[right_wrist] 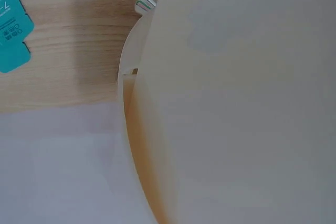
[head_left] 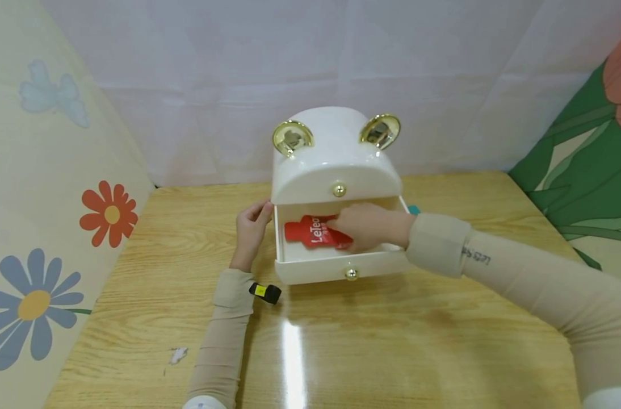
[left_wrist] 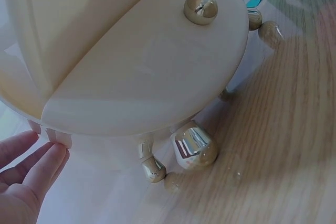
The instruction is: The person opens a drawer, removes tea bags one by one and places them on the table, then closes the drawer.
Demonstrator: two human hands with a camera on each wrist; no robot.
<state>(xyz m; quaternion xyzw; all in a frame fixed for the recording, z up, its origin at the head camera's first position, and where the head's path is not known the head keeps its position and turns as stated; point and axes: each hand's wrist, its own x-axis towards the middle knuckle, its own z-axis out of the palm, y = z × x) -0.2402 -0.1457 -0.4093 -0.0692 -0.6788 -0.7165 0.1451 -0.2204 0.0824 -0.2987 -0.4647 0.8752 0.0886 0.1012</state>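
Observation:
A white storage box [head_left: 336, 136] with two gold round ears stands on the table, its lower drawer [head_left: 310, 272] pulled out. Inside the drawer lies a red bottle-shaped packet [head_left: 310, 232] with white lettering. My right hand [head_left: 366, 226] reaches in from the right and grips the packet's right end, with a finger across its face; the palm side is hidden. At the box's left side, my left hand [head_left: 251, 230] touches the drawer's edge with fingertips. In the left wrist view its fingers [left_wrist: 44, 169] are nearly straight against the white wall.
A gold knob [head_left: 351, 274] sits on the drawer front and another [head_left: 339, 190] on the upper compartment. A teal packet [right_wrist: 13, 30] lies on the table beyond the box's right side. Small gold feet [left_wrist: 194, 145] carry the box. A pale scrap [head_left: 178, 355] marks the table at front left.

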